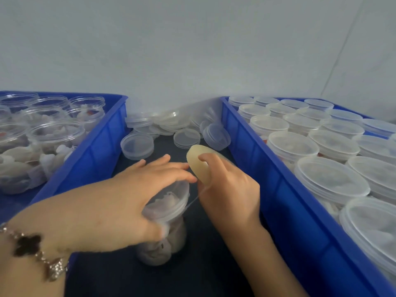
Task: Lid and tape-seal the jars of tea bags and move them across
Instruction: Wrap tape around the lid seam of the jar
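Note:
A clear plastic jar of tea bags stands on the dark table between two blue crates, with a translucent lid on top. My left hand lies over the lid, its fingers spread across it and the thumb down against the jar's side. My right hand holds a yellowish roll of clear tape, one finger through its core. A thin strip of tape runs from the roll to the lid's rim.
The left blue crate holds open jars of tea bags. In the right blue crate stand several lidded jars. Loose lids are piled at the back of the table against a pale wall.

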